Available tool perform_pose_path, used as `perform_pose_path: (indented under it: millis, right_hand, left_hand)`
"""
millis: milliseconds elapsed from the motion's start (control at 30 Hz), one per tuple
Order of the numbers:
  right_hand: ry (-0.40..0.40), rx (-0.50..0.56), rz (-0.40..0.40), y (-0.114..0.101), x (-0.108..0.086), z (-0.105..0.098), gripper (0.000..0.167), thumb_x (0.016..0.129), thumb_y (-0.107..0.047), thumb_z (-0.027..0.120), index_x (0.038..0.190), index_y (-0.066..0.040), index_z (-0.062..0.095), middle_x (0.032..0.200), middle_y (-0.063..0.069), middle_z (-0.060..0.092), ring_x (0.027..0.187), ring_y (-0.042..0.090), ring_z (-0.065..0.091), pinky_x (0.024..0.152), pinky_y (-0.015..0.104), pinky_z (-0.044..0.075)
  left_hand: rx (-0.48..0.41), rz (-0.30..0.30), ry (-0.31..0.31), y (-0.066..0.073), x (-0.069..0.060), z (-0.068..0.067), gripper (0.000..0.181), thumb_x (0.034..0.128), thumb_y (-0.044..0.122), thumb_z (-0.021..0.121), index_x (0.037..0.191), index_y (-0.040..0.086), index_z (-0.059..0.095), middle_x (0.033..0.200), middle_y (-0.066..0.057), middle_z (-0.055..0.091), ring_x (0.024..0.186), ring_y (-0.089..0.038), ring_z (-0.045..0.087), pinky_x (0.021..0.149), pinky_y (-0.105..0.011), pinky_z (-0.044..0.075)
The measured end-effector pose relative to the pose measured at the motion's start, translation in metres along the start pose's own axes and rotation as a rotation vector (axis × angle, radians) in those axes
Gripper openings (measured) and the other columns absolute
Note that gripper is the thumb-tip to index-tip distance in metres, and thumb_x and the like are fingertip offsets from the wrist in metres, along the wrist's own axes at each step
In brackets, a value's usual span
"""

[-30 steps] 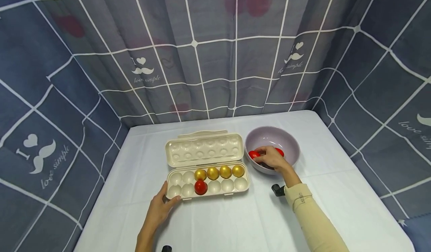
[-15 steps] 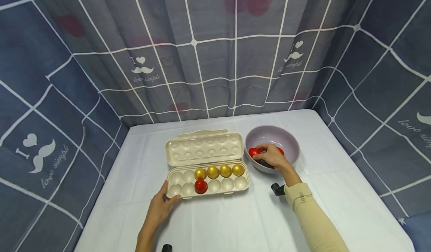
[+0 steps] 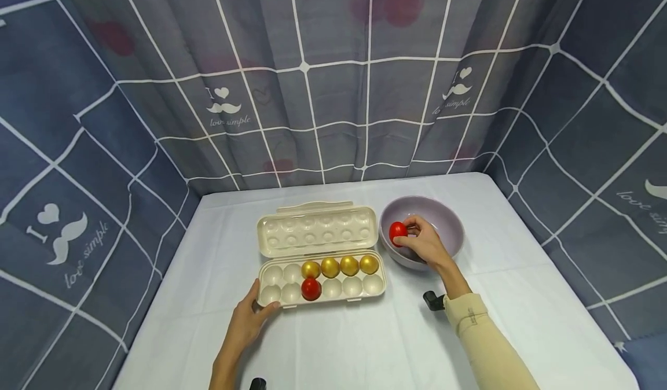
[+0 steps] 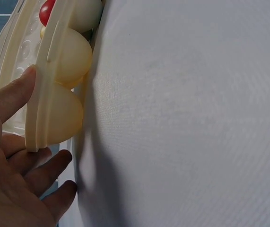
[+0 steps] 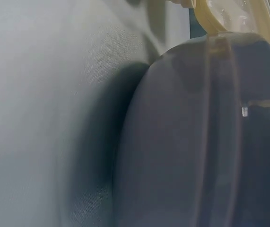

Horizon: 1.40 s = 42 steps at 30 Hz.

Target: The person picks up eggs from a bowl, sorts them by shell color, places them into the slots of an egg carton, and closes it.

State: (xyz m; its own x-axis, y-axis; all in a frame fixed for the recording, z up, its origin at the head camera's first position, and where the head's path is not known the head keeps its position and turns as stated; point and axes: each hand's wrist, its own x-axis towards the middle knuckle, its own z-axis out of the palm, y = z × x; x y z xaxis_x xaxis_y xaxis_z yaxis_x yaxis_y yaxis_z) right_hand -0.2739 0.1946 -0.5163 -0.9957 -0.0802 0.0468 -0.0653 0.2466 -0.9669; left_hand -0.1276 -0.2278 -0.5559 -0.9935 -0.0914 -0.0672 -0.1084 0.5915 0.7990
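Observation:
A cream plastic egg carton (image 3: pixel 294 305) lies with its lid folded back. Several gold eggs (image 3: pixel 330 267) sit along its far row, and one red egg (image 3: pixel 311 289) stands in the near row. My left hand (image 3: pixel 246 322) holds the carton's near left corner; in the left wrist view the thumb (image 4: pixel 19 92) presses on the rim, with fingers beneath the end. Over the left side of a mauve bowl (image 3: pixel 451 219), my right hand (image 3: pixel 426 242) pinches another red egg (image 3: pixel 398 234) between thumb and fingers. The right wrist view shows mostly the bowl's outer wall (image 5: pixel 172 142), the hand out of sight.
The bowl stands close to the carton's right end on a white-covered table (image 3: pixel 333 349). A dark grid-patterned curtain (image 3: pixel 333 106) encloses the back and both sides. The carton's raised lid (image 3: pixel 318 231) lies toward the curtain.
My right hand has lifted the red egg from inside the bowl to about rim height. The left hand and the carton have stayed in place.

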Motion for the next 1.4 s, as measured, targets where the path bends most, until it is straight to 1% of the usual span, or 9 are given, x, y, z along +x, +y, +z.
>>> perform_pose_path:
  millis: [133, 233, 367, 500, 600, 767, 967, 1233, 1400]
  right_hand:
    - [0.065, 0.047, -0.078, 0.0, -0.01, -0.001, 0.042, 0.078, -0.002, 0.079, 0.112, 0.003, 0.055, 0.114, 0.017, 0.058, 0.102, 0.021, 0.059, 0.083, 0.028, 0.045]
    - [0.085, 0.094, -0.135, -0.006, -0.018, 0.002, 0.044, 0.079, 0.001, 0.078, 0.116, 0.005, 0.055, 0.117, 0.019, 0.058, 0.103, 0.019, 0.057, 0.086, 0.023, 0.046]
    - [0.027, 0.15, -0.191, -0.021, -0.03, 0.016, 0.05, 0.08, 0.004, 0.078, 0.124, 0.011, 0.055, 0.118, 0.024, 0.058, 0.103, 0.019, 0.057, 0.084, 0.018, 0.053]
    - [-0.071, 0.148, -0.22, -0.032, -0.043, 0.038, 0.049, 0.078, 0.004, 0.08, 0.122, 0.013, 0.059, 0.115, 0.024, 0.06, 0.102, 0.02, 0.059, 0.088, 0.024, 0.055]
    - [-0.153, 0.111, -0.228, -0.039, -0.05, 0.054, 0.047, 0.078, 0.004, 0.081, 0.119, 0.012, 0.06, 0.112, 0.024, 0.062, 0.099, 0.029, 0.064, 0.085, 0.032, 0.058]
    - [-0.237, 0.049, -0.281, -0.028, -0.052, 0.084, 0.048, 0.076, 0.003, 0.083, 0.118, 0.008, 0.061, 0.11, 0.022, 0.064, 0.092, 0.038, 0.067, 0.079, 0.045, 0.06]
    - [-0.333, -0.057, -0.38, -0.019, -0.057, 0.119, 0.043, 0.076, 0.003, 0.083, 0.114, 0.002, 0.063, 0.106, 0.009, 0.064, 0.091, 0.025, 0.067, 0.08, 0.038, 0.06]
    - [-0.322, -0.267, -0.415, -0.011, -0.064, 0.143, 0.042, 0.073, 0.0, 0.085, 0.109, -0.005, 0.063, 0.099, -0.002, 0.06, 0.09, 0.015, 0.059, 0.078, 0.028, 0.055]
    - [-0.292, -0.311, -0.389, -0.009, -0.066, 0.15, 0.043, 0.072, -0.004, 0.086, 0.108, -0.007, 0.064, 0.097, -0.002, 0.063, 0.088, 0.014, 0.06, 0.078, 0.028, 0.054]
  left_hand:
    - [0.0, -0.004, -0.008, 0.001, 0.0, 0.003, 0.096, 0.0889, 0.036, 0.074, 0.151, -0.011, 0.019, 0.155, -0.027, 0.021, 0.142, -0.043, 0.023, 0.116, -0.053, 0.022]
    - [-0.003, 0.002, -0.01, 0.003, 0.0, 0.004, 0.095, 0.089, 0.034, 0.074, 0.15, -0.013, 0.019, 0.155, -0.027, 0.02, 0.143, -0.043, 0.022, 0.116, -0.053, 0.021]
    - [0.001, -0.007, -0.005, 0.002, -0.001, 0.004, 0.095, 0.0885, 0.034, 0.075, 0.15, -0.012, 0.02, 0.155, -0.027, 0.022, 0.142, -0.043, 0.024, 0.116, -0.054, 0.022]
    - [0.014, -0.015, 0.001, 0.002, -0.001, 0.004, 0.094, 0.0886, 0.034, 0.075, 0.15, -0.012, 0.02, 0.154, -0.027, 0.023, 0.141, -0.044, 0.025, 0.115, -0.055, 0.023]
    - [0.015, -0.006, 0.002, 0.002, -0.001, 0.004, 0.094, 0.0888, 0.034, 0.075, 0.15, -0.013, 0.02, 0.154, -0.027, 0.023, 0.141, -0.044, 0.026, 0.115, -0.055, 0.023]
    - [0.016, -0.015, 0.001, 0.002, -0.001, 0.001, 0.096, 0.0884, 0.036, 0.075, 0.151, -0.011, 0.02, 0.154, -0.027, 0.024, 0.141, -0.043, 0.026, 0.115, -0.055, 0.024]
    - [0.016, -0.024, 0.016, 0.001, -0.001, -0.001, 0.094, 0.0886, 0.033, 0.075, 0.151, -0.011, 0.02, 0.153, -0.028, 0.025, 0.14, -0.045, 0.028, 0.114, -0.056, 0.025]
    - [-0.001, -0.001, 0.019, 0.001, 0.0, 0.003, 0.096, 0.0875, 0.036, 0.076, 0.151, -0.011, 0.021, 0.154, -0.027, 0.025, 0.141, -0.044, 0.027, 0.115, -0.056, 0.023]
    - [0.003, -0.012, 0.026, 0.001, 0.0, 0.002, 0.095, 0.088, 0.037, 0.075, 0.151, -0.01, 0.021, 0.154, -0.027, 0.024, 0.141, -0.045, 0.027, 0.115, -0.057, 0.023]
